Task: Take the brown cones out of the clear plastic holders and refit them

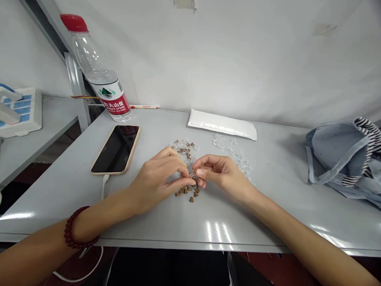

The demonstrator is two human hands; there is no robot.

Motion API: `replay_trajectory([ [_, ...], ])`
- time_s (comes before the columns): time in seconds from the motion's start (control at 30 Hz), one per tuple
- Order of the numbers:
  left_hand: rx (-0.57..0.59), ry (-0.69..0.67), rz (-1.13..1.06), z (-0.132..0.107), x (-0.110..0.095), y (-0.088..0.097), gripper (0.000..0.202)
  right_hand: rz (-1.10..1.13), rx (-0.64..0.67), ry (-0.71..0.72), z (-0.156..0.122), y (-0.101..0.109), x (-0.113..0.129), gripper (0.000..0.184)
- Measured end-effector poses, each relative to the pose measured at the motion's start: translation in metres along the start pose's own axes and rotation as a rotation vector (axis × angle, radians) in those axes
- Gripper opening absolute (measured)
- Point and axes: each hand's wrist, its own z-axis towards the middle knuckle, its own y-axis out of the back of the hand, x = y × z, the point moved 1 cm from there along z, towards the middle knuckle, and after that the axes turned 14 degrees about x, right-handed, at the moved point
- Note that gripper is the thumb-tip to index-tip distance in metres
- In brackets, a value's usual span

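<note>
My left hand (pixel 159 177) and my right hand (pixel 219 171) meet at the middle of the grey table (pixel 269 212), fingertips pinched together on a tiny clear piece (pixel 194 175). Just below the fingertips lie several small brown pieces (pixel 187 192). Behind the hands sits a heap of clear pieces with brown inserts (pixel 184 147). A trail of plain clear pieces (pixel 235 153) runs to the right of it. A red bead bracelet (pixel 71 232) is on my left wrist.
A phone (pixel 117 148) on a white cable lies at the left, and a water bottle (pixel 99 73) leans behind it. A white packet (pixel 222 124) lies at the back. A blue cloth bag (pixel 349 159) lies at the right. A white-and-blue box (pixel 18 112) is on the neighbouring table.
</note>
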Motion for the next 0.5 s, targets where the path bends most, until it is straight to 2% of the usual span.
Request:
replay_trajectory([
  [0.13, 0.107, 0.000, -0.080, 0.0000, -0.0001, 0.0007, 0.014, -0.046, -0.063, -0.035, -0.0019, -0.0081, 0.0010, 0.011],
  [0.23, 0.177, 0.026, -0.157, 0.0003, -0.0005, 0.0010, 0.016, -0.038, -0.009, -0.038, -0.0026, -0.0105, 0.0001, 0.010],
  [0.37, 0.193, 0.024, -0.138, 0.0000, 0.0005, 0.0010, 0.022, 0.002, 0.051, -0.023, -0.0037, -0.0092, 0.0003, 0.007],
  [0.5, 0.140, -0.061, 0.021, -0.0017, 0.0022, -0.0005, 0.028, 0.047, 0.049, -0.020, -0.0053, -0.0083, -0.0006, 0.006],
])
